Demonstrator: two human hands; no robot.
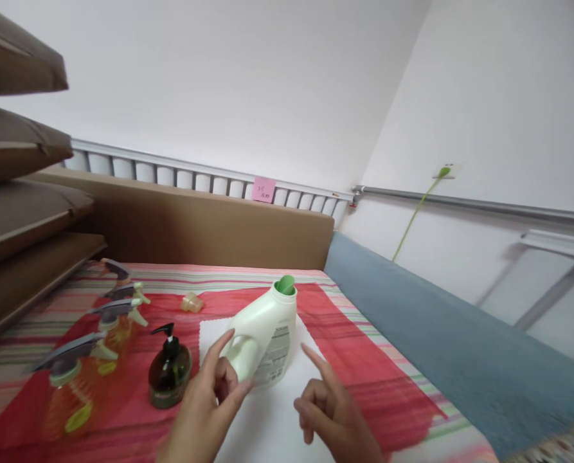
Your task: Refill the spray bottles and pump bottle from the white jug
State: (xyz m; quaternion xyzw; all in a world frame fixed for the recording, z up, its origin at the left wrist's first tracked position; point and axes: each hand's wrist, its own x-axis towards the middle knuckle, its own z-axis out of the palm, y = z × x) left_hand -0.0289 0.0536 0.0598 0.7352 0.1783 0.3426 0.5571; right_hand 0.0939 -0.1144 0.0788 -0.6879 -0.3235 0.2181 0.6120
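Observation:
A white detergent bottle (267, 334) with an uncapped green spout stands slightly tilted on a white cloth (272, 418). My left hand (209, 405) is at its handle: the forefinger runs up the left side and the thumb presses against the lower body, so the hand grips the bottle. My right hand (330, 411) hovers just right of the bottle above the cloth. Its forefinger is stretched towards the bottle, the other fingers are loosely curled, and it holds nothing. A small yellowish cap (191, 301) lies behind on the red mat (364, 360).
Left of the bottle stand a dark pump bottle (169, 370) and three orange spray bottles (108, 328). Brown cushions (21, 212) are stacked at the left. A brown headboard (195, 225) runs behind, and a blue-grey blanket (436, 334) lies along the right.

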